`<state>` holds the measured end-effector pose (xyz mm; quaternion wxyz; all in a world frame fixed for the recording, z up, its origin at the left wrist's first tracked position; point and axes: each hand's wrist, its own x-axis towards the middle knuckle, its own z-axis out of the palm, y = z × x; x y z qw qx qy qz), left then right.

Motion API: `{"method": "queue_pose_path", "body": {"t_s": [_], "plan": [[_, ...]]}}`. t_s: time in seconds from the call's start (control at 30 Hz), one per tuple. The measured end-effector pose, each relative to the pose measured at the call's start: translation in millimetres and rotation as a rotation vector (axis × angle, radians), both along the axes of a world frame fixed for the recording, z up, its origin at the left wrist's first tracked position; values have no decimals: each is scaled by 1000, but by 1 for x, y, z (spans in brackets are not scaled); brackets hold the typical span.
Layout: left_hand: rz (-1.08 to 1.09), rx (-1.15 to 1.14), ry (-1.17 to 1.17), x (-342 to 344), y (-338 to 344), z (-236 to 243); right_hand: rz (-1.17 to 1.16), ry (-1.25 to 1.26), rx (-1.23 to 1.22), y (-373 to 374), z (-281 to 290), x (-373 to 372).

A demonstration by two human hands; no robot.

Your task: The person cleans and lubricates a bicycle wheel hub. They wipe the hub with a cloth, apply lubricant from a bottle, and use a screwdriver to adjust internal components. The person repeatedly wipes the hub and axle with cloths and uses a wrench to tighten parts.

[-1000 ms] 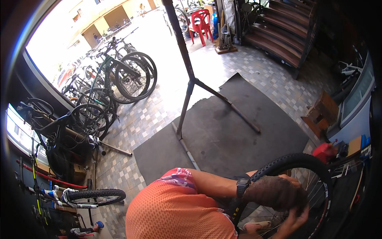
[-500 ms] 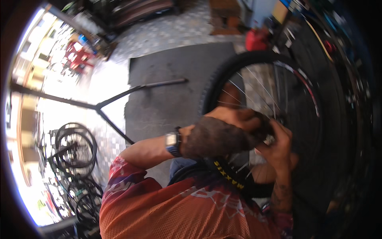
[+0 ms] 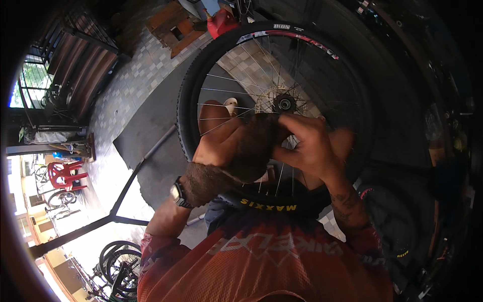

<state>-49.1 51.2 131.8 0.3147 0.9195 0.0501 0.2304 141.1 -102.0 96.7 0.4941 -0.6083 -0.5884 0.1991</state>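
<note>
Since half a second ago the view has swung so that the bicycle wheel (image 3: 276, 105) now stands nearly whole in the head view, its hub (image 3: 285, 103) just above the fingers, where before only part of the rim showed past the arm. The hands have stayed together on the same dark, brownish wad.

What that wad is cannot be made out; it looks like a rag (image 3: 256, 148), but it is blurred and half covered. The left hand (image 3: 221, 146) is closed round it from the left side, fingers curled, so the palm side is hidden. The right hand (image 3: 309, 146) meets it from the right, thumb and fingertips narrowed onto the rag's upper edge, the tips just below the hub and in among the spokes. Whether the fingers touch the spokes cannot be told.

The tyre (image 3: 266, 201) runs under both wrists, its lower part pressed near the orange jersey (image 3: 261, 261). A wristwatch (image 3: 178, 194) sits on the left wrist, below and left of the fingers.

Far above the fingers, beyond the tyre, a red canister (image 3: 221, 22) stands beside a wooden crate (image 3: 173, 27); what is in either is hidden. The right rim of the view is dark.
</note>
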Motion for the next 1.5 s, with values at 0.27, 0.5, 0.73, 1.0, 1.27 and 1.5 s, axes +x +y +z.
{"method": "queue_pose_path", "body": {"t_s": [0.27, 0.5, 0.73, 1.0, 1.27, 1.5], "plan": [[146, -674, -309, 30, -17, -24, -130, 721, 297, 18, -1, -22], [108, -698, -9, 17, 0, -40, -107, 808, 165, -9, -14, 10], [196, -1565, -367, -11, -6, -66, 187, 1755, 188, -11, -27, -41], [190, -134, -150, -44, 28, -84, 318, 2212, 411, -30, -60, -69], [242, 283, -52, -14, -8, -51, -62, 1184, 321, -22, -22, -67], [76, 70, -3, -9, -5, -32, -312, 9, 145, -31, -16, -34]]}}
